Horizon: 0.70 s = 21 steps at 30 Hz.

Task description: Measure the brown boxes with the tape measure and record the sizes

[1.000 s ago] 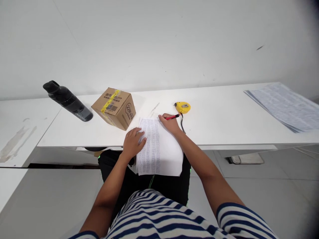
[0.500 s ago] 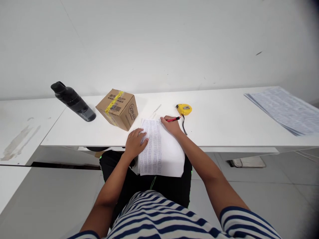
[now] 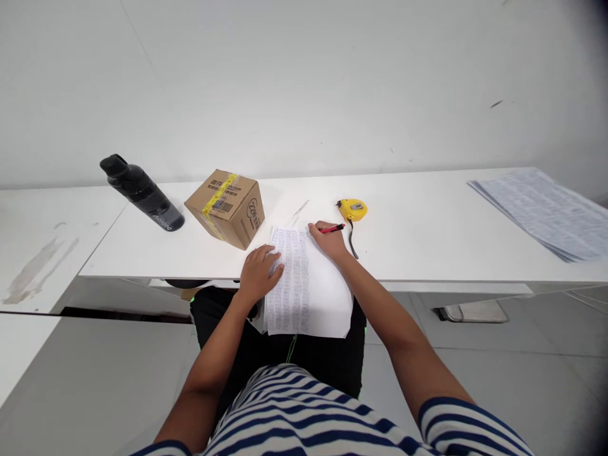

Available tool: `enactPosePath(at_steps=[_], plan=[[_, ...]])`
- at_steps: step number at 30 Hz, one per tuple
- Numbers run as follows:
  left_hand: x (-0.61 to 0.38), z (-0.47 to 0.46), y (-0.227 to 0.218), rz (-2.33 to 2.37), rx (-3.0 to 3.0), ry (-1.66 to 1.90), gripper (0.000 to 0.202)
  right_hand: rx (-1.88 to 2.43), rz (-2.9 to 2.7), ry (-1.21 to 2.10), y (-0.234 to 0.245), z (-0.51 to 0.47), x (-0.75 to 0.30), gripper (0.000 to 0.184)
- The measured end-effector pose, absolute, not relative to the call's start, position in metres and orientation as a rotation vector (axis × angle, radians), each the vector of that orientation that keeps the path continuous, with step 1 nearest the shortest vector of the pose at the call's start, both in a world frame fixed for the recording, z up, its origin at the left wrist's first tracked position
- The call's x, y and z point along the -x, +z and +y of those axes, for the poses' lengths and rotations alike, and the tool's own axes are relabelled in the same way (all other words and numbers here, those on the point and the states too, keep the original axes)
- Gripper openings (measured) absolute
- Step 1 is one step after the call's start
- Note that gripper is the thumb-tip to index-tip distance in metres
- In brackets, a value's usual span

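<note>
A sheet of paper (image 3: 327, 297), its left part covered in columns of handwriting, lies partly on the white table and hangs over its front edge toward my lap. My left hand (image 3: 259, 272) rests flat on the paper's left edge, fingers spread. Gripped in my right hand (image 3: 327, 239) is a red and black pen (image 3: 333, 228), its lower end at the paper's top, right of the written columns. The pen's tip is hidden by my fingers. Close behind my right hand lies a yellow tape measure (image 3: 353, 209) with a dark wrist strap.
A taped cardboard box (image 3: 228, 206) stands behind my left hand. Left of it is a black bottle (image 3: 145, 196). Several written sheets (image 3: 546, 212) lie at the table's right end. A plain wall (image 3: 304, 88) rises behind the white table (image 3: 418, 234).
The whole view has shifted very slightly. Both hands, the pen and the paper keep nearly the same places.
</note>
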<state>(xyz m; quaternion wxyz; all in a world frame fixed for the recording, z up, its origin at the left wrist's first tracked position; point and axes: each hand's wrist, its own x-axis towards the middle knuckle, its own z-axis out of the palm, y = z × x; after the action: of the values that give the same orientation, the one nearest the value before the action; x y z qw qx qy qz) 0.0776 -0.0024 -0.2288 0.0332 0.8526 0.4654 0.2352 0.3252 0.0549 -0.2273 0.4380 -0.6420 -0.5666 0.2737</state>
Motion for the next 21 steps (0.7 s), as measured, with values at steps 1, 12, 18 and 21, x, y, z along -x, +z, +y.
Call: enactPosePath(at_steps=[1,12,18,21], plan=[[-0.0776,-0.0023,-0.2290,1.434,-2.623,0.725,0.032,1.600,-1.406,0.675,-0.2271,0.0550,-0.3252,0.036],[-0.0784,-0.0014,-0.2291,1.432,-2.632,0.709,0.033,1.585,-1.401,0.704,-0.2285,0.0534,-0.3267,0.039],[-0.0777,-0.0012,-0.2284,1.413,-2.642,0.706,0.034,1.603,-1.354,0.694,-0.2293,0.0546,-0.3280,0.037],[-0.0773,-0.0014,-0.2279,1.408,-2.637,0.682,0.035,1.597,-1.352,0.706,-0.2292,0.0544,-0.3285,0.037]])
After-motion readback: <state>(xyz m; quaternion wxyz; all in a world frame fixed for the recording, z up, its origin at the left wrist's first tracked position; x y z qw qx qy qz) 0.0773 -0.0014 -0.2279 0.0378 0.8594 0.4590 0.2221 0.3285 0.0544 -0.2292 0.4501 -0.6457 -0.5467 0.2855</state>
